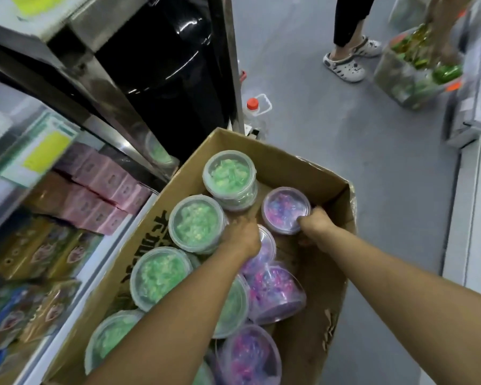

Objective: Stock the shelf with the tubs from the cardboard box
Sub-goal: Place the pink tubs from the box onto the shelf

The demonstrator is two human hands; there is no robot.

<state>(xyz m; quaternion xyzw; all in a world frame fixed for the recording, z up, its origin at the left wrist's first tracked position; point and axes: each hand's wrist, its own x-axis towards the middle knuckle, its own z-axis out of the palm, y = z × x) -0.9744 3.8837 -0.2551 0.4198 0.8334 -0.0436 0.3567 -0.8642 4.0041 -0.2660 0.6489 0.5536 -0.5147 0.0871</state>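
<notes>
Your right hand [315,222] grips the purple tub's [285,208] near rim at the cardboard box's [331,179] far-right corner; your left hand's [243,236] fingers are hidden beside it.

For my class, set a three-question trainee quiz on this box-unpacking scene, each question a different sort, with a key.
1. True or false: the right hand grips a green tub.
2. What colour are the contents of the tubs along the cardboard box's shelf-side wall? A purple B green C red
3. Fill in: the bottle on the floor has a ___ cap.

Key: 1 false, it grips the purple tub; 2 B, as in the far green tub; 3 red. The left hand reaches between the rows.
</notes>
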